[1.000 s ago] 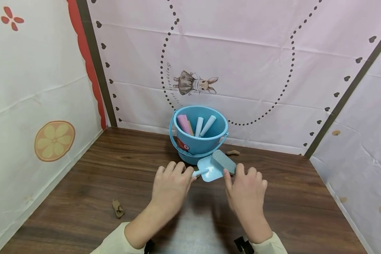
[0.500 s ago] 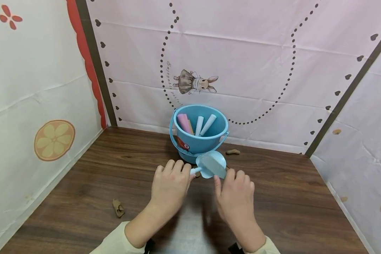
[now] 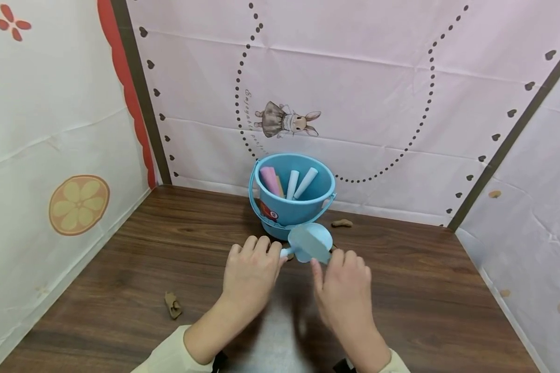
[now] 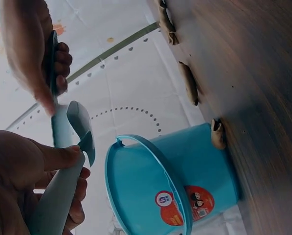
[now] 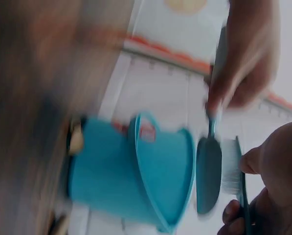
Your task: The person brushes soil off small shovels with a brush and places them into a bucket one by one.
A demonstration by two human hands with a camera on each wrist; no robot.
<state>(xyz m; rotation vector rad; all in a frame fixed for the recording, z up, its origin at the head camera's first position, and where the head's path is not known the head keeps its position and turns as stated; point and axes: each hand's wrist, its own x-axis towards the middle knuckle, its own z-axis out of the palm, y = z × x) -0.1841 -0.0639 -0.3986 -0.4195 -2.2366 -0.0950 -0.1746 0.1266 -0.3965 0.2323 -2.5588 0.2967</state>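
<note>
A light blue toy shovel [image 3: 324,235] is tilted up in front of the bucket, its handle gripped by my left hand [image 3: 250,275]. My right hand [image 3: 347,290] holds a blue-grey brush [image 3: 311,243], which overlaps the shovel's scoop in the head view. From the right wrist, the brush's pale bristles [image 5: 230,166] face the scoop [image 5: 209,174], close beside it. Behind them stands a blue bucket [image 3: 291,212] with its bail handle hanging down in front. Pink and light blue handles [image 3: 292,185] poke up inside it.
Brown curled pieces like dry pods lie on the wooden table [image 3: 424,290]: one piece [image 3: 173,304] at front left, another [image 3: 342,223] right of the bucket. Fabric walls [image 3: 373,103] enclose the back and both sides.
My right hand has moved left, bringing the brush across the scoop. The shovel has tilted up and shifted slightly left, while my left hand has stayed nearly in place.
</note>
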